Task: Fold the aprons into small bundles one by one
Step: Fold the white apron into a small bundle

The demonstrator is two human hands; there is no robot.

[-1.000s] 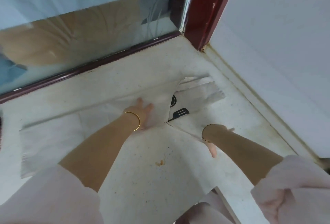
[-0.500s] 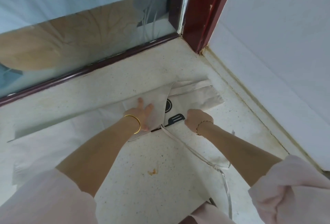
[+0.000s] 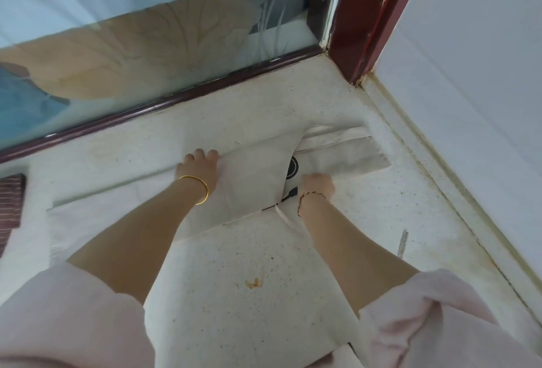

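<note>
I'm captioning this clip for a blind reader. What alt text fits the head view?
A person's left hand presses flat on a folded flap of a cream apron spread on a speckled surface by a glass door, while the right hand, curled, rests on it beside a black print.

You're looking down at a pale, speckled stone ledge (image 3: 264, 109) that runs into a corner. Ahead of you stands frosted glass (image 3: 146, 45) with a leaf pattern, set in a dark red frame (image 3: 366, 15). A plain white wall (image 3: 469, 74) closes off your right.

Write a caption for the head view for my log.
Left hand and right hand rest on a partly folded cream apron on a speckled surface.
</note>
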